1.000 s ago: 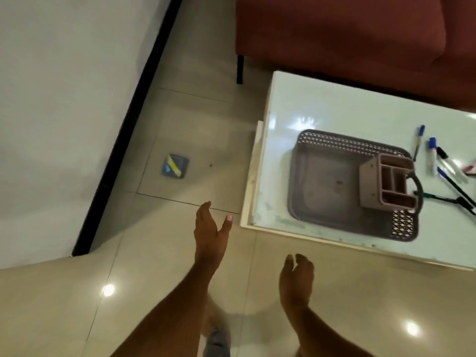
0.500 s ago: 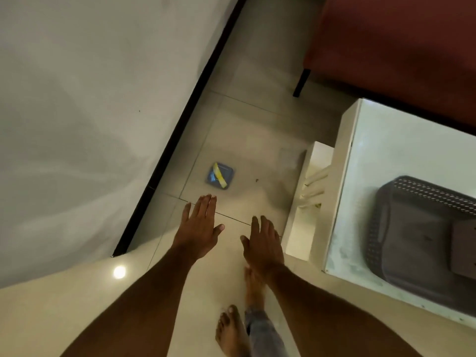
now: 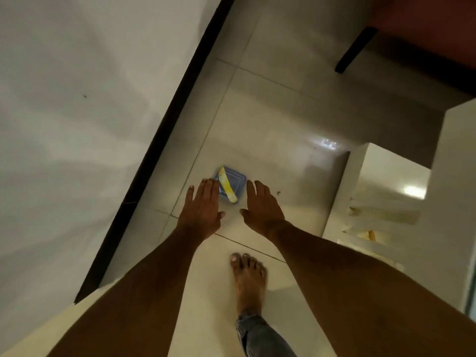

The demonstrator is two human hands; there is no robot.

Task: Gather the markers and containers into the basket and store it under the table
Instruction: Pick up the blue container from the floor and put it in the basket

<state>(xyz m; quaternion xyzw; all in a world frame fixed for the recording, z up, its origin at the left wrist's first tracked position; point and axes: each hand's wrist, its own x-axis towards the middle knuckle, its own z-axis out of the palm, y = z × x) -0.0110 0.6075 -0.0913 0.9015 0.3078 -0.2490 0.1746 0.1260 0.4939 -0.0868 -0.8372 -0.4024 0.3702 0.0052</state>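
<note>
A small blue square container (image 3: 233, 182) with a yellow strip across its lid lies on the tiled floor. My left hand (image 3: 202, 208) reaches down on its left side with straight fingers, the fingertips at the container's edge. On the container's right side my right hand (image 3: 261, 206) is stretched out flat too. Neither hand holds anything. The basket and the markers are out of view.
The white table's end panel (image 3: 391, 199) stands at the right, with a lower shelf under it. A dark red sofa with a black leg (image 3: 354, 48) is at the top right. A wall with black skirting (image 3: 164, 140) runs along the left. My bare foot (image 3: 248, 276) stands on the tiles.
The view has swung left and down, away from the table top with the basket and markers. Both hands have moved forward to either side of the blue container.
</note>
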